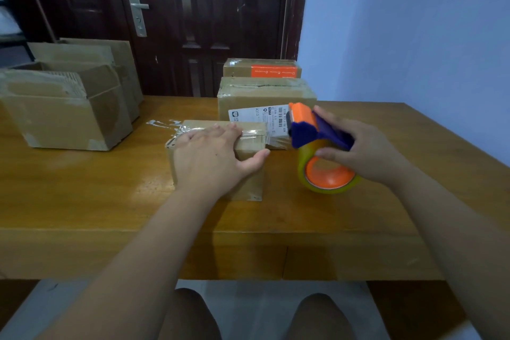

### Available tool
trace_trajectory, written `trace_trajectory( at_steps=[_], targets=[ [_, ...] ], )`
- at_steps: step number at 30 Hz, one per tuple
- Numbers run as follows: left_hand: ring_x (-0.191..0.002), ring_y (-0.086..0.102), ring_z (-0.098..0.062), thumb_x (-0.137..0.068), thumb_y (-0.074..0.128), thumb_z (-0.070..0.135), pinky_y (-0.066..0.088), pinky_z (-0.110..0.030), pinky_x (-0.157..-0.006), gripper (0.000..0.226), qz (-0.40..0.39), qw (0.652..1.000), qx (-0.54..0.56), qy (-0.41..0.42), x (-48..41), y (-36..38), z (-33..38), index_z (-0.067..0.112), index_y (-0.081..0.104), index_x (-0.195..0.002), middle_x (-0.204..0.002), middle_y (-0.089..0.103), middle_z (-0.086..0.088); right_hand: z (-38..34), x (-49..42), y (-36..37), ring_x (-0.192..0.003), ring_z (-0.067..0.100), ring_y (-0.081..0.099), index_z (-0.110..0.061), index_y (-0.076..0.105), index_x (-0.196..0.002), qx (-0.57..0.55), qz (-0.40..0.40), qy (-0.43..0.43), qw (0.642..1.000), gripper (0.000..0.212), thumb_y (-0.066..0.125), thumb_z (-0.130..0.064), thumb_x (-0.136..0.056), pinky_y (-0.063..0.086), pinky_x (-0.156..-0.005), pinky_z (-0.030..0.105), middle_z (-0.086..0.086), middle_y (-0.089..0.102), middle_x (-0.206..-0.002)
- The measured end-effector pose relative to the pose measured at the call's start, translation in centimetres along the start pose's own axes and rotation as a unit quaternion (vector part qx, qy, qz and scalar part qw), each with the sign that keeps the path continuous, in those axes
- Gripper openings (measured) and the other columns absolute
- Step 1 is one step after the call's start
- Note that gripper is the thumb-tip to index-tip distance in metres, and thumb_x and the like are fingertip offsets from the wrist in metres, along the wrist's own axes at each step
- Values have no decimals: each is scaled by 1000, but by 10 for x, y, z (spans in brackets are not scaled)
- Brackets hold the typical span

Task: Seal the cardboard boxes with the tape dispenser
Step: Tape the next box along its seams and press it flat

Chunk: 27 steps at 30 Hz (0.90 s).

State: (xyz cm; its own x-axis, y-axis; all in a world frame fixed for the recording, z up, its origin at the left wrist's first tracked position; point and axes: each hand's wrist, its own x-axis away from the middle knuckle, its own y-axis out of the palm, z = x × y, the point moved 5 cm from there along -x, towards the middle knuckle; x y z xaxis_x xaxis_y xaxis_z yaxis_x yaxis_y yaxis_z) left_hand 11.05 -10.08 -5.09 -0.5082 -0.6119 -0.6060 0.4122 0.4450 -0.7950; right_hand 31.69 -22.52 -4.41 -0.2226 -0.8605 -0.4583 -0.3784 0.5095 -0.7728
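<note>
Covering the box (248, 182) top, left grip (209, 154) lies flat, fingers straight; right grip (364, 152) clasps the dispenser (303, 135), hiding its handle.

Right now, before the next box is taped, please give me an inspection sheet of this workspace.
Surface: glossy brown wooden table.
Job's things: small brown cardboard box, clear tape across its top; orange-and-purple tape dispenser at its right end.
Clutter: larger cardboard box with white label behind; box with orange label farther back; open brown cartons stacked at left.
Grippers: left hand flat on the small box; right hand grips the dispenser.
Cables: nothing seen.
Surroundings: dark wooden door, pale blue wall.
</note>
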Motion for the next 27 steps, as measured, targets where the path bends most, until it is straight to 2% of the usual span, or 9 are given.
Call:
trace_trajectory(
  at_steps=[2, 3, 5, 7, 10, 16, 20, 24, 27],
  targets=[
    [-95, 66, -18, -75, 20, 80, 44, -33, -75, 79, 3, 1000, 5, 6, 1, 0, 0, 28, 69, -109, -105, 71, 6, 5, 1, -9, -100, -8, 53, -68, 32, -128, -58, 27, 23, 998, 70, 64, -63, -67, 34, -76, -3, -40, 54, -112],
    [-95, 66, -18, -75, 21, 79, 44, -34, -75, 79, 5, 1000, 7, 8, 0, 0, 0, 27, 69, -108, -105, 71, 6, 6, 2, -11, -97, -12, 52, -66, 33, -130, -59, 30, 27, 997, 71, 65, -63, -66, 33, -74, -3, -43, 53, -108],
    [-98, 65, -18, -75, 19, 80, 44, -34, -77, 80, 4, 1000, 7, 4, 0, 0, 0, 28, 68, -110, -108, 70, 6, 3, 2, -7, -97, -7, 51, -60, 29, -135, 2, -4, 20, 1000, 75, 64, -62, -68, 34, -78, 4, -32, 56, -115],
    [-102, 64, -18, -74, 17, 81, 43, -35, -79, 82, 5, 1000, 10, 0, -1, 2, 0, 28, 67, -113, -111, 69, 6, 2, 1, 1, -101, 8, 49, -59, 22, -136, 76, -60, 10, 995, 75, 64, -57, -75, 33, -78, 18, -13, 58, -123],
    [-103, 63, -18, -74, 19, 80, 43, -35, -81, 82, 18, 1000, 19, -2, -1, 2, 0, 27, 67, -113, -112, 69, 5, 2, -1, 5, -97, 13, 47, -57, 19, -139, 105, -93, 11, 990, 74, 64, -53, -80, 31, -75, 25, -5, 58, -120],
    [-109, 60, -17, -74, 19, 80, 41, -36, -85, 81, 16, 1000, 12, 3, 0, 1, 0, 28, 64, -117, -119, 66, 6, -13, -17, 3, -96, 13, 47, -50, 23, -144, 169, -166, 10, 971, 72, 60, -56, -83, 33, -77, 28, -6, 55, -117],
    [-115, 55, -18, -74, 19, 75, 37, -38, -90, 78, -10, 1000, 16, 7, -2, 2, 4, 27, 59, -123, -124, 63, 5, -29, -33, -4, -83, 6, 48, -49, 28, -144, 214, -200, 0, 956, 69, 60, -56, -83, 35, -68, 22, -13, 54, -104],
    [-102, 58, -24, -83, 40, 48, 40, -41, -89, 48, -4, 992, 103, 74, -3, -1, 22, 26, 54, -124, -111, 61, -1, -39, -46, -2, -93, 14, 51, -50, 32, -142, 243, -230, -6, 943, 66, 60, -58, -83, 39, -73, 26, -8, 57, -115],
    [-99, 58, -22, -78, 56, 49, 39, -40, -89, 52, 11, 988, 82, 132, 4, 1, 31, 24, 54, -124, -110, 60, 1, -43, -50, 0, -92, 13, 51, -49, 34, -141, 247, -238, -14, 939, 65, 61, -57, -83, 37, -65, 19, -8, 56, -113]
  ],
)
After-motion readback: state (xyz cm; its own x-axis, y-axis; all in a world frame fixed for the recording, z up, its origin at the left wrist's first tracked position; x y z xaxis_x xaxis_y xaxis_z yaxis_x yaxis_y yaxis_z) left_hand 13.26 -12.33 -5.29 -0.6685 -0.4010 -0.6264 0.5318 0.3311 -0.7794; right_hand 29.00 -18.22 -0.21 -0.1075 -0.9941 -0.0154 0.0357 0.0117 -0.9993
